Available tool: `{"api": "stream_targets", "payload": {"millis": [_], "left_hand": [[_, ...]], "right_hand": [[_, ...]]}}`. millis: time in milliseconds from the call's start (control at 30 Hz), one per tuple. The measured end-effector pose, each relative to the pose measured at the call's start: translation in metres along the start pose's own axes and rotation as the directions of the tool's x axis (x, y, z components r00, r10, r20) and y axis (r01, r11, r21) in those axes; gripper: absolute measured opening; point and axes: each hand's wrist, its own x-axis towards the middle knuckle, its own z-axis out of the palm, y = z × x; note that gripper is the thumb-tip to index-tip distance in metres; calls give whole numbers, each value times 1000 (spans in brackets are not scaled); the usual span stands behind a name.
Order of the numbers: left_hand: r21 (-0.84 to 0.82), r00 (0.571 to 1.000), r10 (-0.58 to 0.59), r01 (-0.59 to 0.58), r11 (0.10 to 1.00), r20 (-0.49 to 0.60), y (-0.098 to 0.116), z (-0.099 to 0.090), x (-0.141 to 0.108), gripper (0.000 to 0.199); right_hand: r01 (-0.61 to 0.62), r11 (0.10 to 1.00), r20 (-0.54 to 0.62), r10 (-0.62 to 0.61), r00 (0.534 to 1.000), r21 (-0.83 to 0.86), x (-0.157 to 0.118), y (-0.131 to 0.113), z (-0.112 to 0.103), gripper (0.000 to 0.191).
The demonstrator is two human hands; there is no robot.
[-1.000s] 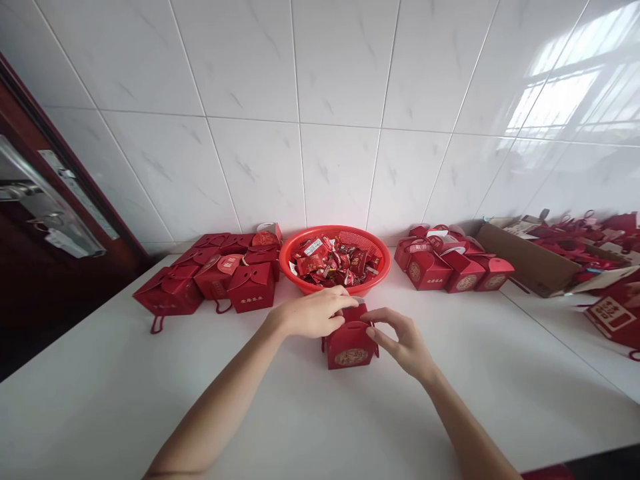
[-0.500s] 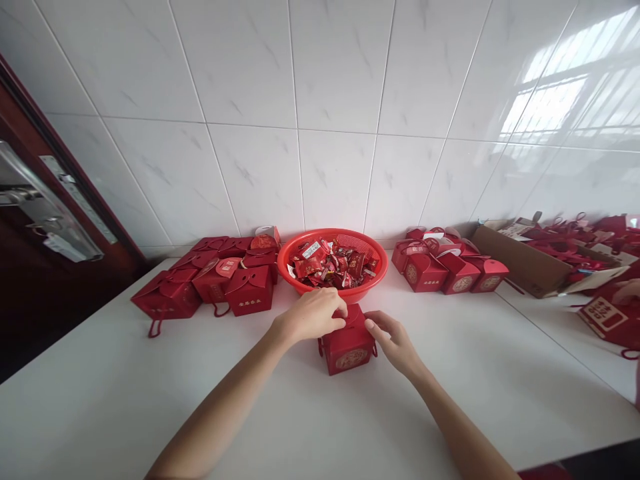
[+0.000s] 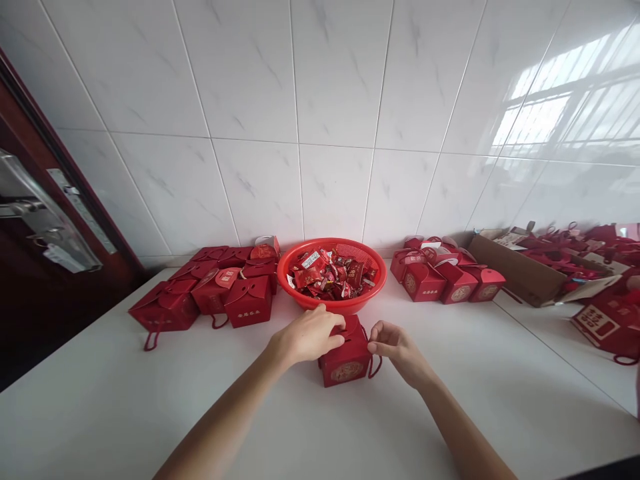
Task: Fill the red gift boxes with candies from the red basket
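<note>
The box stands upright on the white table, in front of the person and just on the near side of the bowl. Its top flaps are folded over, with slots showing, and a round gold emblem marks the front.

The left hand reaches over the box's left side, its fingers bent and touching the top; whether they grip a flap cannot be told. The right hand is at the box's right side, thumb and forefinger pinched together on the cord, part of which hangs in a loop beside the box.

The bowl is red, with a perforated wall, and holds a heap of wrapped sweets. To its left is a cluster of closed red boxes, some with cords hanging down; to its right is a smaller cluster. Farther right lies an open carton with red pieces in and around it, and a red pack is near the right edge of the view. White tiles rise behind the table, and a dark door is at the left.
</note>
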Motion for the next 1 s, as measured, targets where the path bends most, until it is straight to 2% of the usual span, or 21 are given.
{"api": "stream_targets", "payload": {"millis": [100, 300, 500, 600, 700, 833, 1000], "left_hand": [[-33, 999, 17, -16, 999, 41, -7, 0, 6, 40], [-90, 994, 101, -96, 991, 46, -13, 2, 14, 42], [-135, 996, 85, -80, 988, 28, -11, 6, 17, 49], [-164, 993, 122, -121, 979, -3, -11, 5, 17, 47], [-203, 987, 162, -159, 966, -4, -12, 5, 19, 45], [-334, 984, 167, -137, 932, 62, -15, 1, 22, 59], [-429, 990, 138, -136, 893, -27, -20, -9, 19, 53]], "right_hand": [[-2, 996, 18, 0, 1000, 93, 0, -1, 0, 35], [35, 968, -8, -34, 999, 247, -2, -6, -5, 29], [107, 948, -27, -103, 994, 301, -2, -7, -11, 24], [134, 937, -31, -131, 991, 324, -4, -10, -12, 22], [186, 928, -42, -183, 982, 323, -7, -14, -13, 21], [266, 921, -74, -255, 964, 285, -9, -19, -19, 23], [356, 919, -159, -331, 930, 169, -10, -22, -22, 36]]}}
